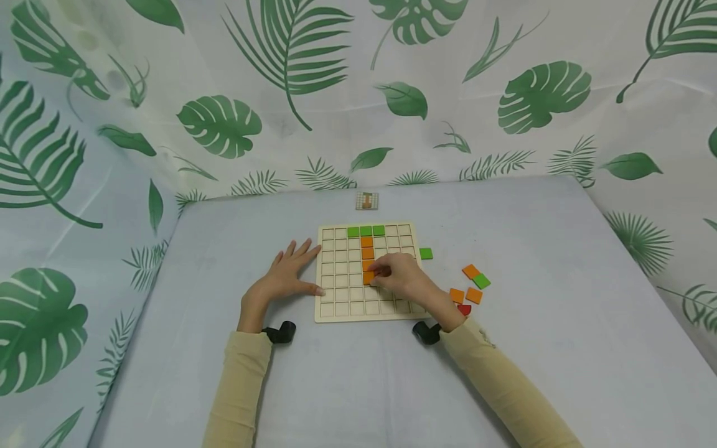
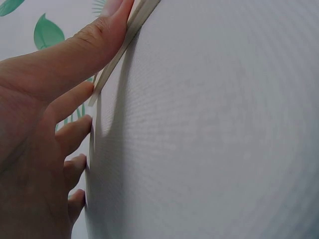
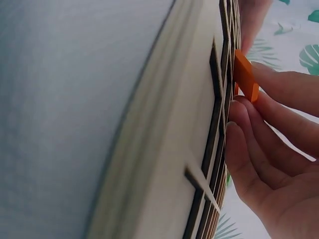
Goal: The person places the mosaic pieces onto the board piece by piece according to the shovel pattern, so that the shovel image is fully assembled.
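Note:
A pale wooden grid board (image 1: 335,314) lies on the table. Three green square tiles (image 1: 366,231) sit in its top row, and a column of orange tiles (image 1: 366,253) runs down from the middle one. At the column's lower end my right hand (image 1: 404,274) pinches an orange tile (image 3: 246,77) between thumb and fingers, tilted against the grid in the right wrist view. My left hand (image 1: 287,274) lies spread at the board's left side, its thumb (image 2: 99,42) and index fingertip right at the edge.
A green tile (image 1: 426,254) lies by the board's right edge. Farther right are loose orange tiles (image 1: 473,295), another green tile (image 1: 482,281) and a red piece (image 1: 464,308), partly hidden by my right wrist. A small patterned card (image 1: 366,201) lies behind the board.

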A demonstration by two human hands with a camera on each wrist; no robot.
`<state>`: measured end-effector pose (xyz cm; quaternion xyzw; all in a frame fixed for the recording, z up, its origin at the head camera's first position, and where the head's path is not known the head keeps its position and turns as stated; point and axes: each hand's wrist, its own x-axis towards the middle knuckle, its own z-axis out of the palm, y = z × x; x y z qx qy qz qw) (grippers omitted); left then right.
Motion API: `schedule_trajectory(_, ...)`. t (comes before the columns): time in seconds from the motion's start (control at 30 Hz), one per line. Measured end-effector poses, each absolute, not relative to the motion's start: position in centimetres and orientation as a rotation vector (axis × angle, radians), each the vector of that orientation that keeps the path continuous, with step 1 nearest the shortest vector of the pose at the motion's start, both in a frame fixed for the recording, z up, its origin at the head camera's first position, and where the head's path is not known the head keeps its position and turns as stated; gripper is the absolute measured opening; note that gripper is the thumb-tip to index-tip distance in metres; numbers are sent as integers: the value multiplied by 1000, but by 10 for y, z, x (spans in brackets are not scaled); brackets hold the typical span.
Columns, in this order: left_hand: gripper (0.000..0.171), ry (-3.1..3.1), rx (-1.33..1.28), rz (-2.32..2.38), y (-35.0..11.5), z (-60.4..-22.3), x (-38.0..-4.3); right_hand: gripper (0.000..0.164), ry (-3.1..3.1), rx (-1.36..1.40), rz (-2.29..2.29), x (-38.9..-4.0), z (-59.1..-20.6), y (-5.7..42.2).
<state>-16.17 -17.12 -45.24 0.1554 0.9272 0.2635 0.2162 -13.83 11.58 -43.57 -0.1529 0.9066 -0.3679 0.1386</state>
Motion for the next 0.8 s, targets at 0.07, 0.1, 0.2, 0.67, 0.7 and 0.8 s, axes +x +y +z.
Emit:
schedule_trajectory(0.07, 107, 2570, 430, 737, -171, -452, -162, 23, 2633, -450, -1054, -138, -436, 116)
schedule_trajectory(0.1, 107, 2571, 429, 741, -171, -451, -161, 23, 2639, -452, -1049, -138, -436, 115)
schedule_trajectory(0.2, 107, 2573, 425, 736, -171, -452, -162, 22, 2656, -461, -1032, -139, -438, 115)
schedule_trajectory(0.67, 107, 2584, 431, 721, -171, -456, -164, 22, 2671, -482, -987, -141, -440, 116)
schedule_trajectory(0.7, 107, 2583, 432, 724, -171, -456, -164, 22, 2667, -478, -989, -141, -440, 116)
schedule_trajectory(0.8, 107, 2580, 433, 727, -171, -456, -163, 23, 2661, -472, -989, -140, -441, 116)
